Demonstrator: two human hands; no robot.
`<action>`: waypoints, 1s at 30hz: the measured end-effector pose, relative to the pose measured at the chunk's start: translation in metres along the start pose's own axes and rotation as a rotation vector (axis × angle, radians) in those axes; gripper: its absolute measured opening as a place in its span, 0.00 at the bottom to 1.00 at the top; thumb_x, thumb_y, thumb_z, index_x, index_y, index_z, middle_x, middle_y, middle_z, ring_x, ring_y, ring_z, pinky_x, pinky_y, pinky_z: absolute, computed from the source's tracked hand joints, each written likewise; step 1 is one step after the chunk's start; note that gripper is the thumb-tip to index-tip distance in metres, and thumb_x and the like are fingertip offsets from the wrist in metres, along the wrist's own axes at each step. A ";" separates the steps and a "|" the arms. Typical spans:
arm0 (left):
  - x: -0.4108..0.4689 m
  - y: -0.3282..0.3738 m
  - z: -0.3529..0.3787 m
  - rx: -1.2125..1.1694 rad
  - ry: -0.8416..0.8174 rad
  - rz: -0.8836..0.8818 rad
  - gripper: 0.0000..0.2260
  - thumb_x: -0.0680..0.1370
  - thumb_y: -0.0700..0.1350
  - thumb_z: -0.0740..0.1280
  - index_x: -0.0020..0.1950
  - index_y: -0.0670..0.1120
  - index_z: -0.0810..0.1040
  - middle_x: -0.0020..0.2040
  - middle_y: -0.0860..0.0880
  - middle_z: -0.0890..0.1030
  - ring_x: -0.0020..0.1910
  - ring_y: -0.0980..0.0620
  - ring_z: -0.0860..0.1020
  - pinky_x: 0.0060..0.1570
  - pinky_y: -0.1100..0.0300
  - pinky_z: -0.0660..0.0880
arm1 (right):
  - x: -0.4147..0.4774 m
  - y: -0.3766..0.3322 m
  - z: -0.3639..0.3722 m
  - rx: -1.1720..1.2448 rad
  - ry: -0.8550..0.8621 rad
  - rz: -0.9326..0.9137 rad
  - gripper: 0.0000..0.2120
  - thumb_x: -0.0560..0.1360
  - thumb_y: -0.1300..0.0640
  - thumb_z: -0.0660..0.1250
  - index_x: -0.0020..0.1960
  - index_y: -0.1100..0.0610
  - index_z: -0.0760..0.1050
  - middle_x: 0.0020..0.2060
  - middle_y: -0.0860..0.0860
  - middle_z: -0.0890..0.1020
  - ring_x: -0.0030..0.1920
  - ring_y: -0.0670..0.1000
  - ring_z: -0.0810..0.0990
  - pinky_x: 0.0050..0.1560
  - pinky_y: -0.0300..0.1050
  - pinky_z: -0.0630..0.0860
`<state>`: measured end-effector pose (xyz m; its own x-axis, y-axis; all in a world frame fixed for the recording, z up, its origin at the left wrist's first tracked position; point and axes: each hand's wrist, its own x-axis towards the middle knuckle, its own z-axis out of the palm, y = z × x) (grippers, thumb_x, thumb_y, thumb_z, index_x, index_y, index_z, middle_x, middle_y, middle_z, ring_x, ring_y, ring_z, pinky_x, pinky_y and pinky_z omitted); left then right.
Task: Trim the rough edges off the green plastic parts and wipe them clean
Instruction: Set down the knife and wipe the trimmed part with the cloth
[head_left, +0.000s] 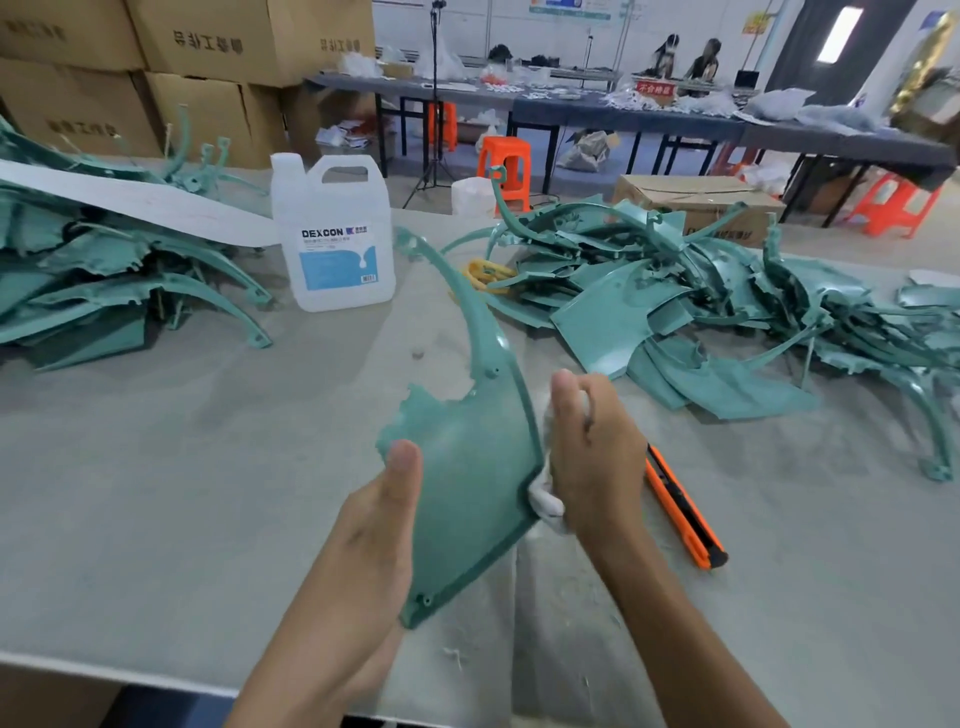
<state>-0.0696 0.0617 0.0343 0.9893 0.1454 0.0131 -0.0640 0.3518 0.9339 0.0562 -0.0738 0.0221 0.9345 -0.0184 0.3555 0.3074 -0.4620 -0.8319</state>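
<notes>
A curved green plastic part (467, 467) with a long thin tail and a ragged upper left edge is held above the table. My left hand (374, 530) holds its left side, thumb on the front face. My right hand (592, 447) grips a white cloth (545, 501) against the part's right edge. An orange utility knife (683, 512) lies on the table just right of my right forearm.
Heaps of green parts lie at the left (104, 275) and right (701, 301) of the grey table (208, 467). A white DEXCON jug (335, 234) stands between them. Cardboard boxes (208, 62) stack behind; orange stools and long tables stand farther back.
</notes>
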 end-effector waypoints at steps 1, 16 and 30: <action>0.004 0.003 -0.003 0.035 0.095 0.004 0.25 0.71 0.72 0.63 0.56 0.57 0.85 0.57 0.49 0.85 0.56 0.51 0.84 0.51 0.59 0.80 | -0.001 -0.001 -0.005 0.112 -0.076 0.006 0.21 0.83 0.40 0.57 0.40 0.53 0.72 0.31 0.51 0.76 0.34 0.50 0.76 0.35 0.52 0.69; 0.005 -0.001 0.022 -0.575 -0.102 0.006 0.32 0.61 0.66 0.79 0.56 0.45 0.85 0.54 0.45 0.84 0.54 0.49 0.83 0.54 0.51 0.76 | -0.038 -0.030 0.025 -0.126 -0.008 -0.270 0.20 0.79 0.32 0.52 0.51 0.46 0.71 0.47 0.44 0.76 0.47 0.50 0.76 0.42 0.49 0.70; 0.002 -0.014 0.033 -0.661 0.000 0.041 0.29 0.66 0.63 0.75 0.60 0.47 0.82 0.58 0.45 0.82 0.59 0.48 0.80 0.60 0.51 0.77 | -0.046 -0.049 0.026 0.156 0.081 -0.311 0.19 0.83 0.37 0.49 0.40 0.45 0.64 0.33 0.44 0.68 0.35 0.45 0.68 0.38 0.43 0.63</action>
<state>-0.0623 0.0266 0.0329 0.9844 0.1708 0.0434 -0.1684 0.8396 0.5165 0.0027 -0.0277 0.0353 0.7765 0.0285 0.6295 0.6046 -0.3153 -0.7314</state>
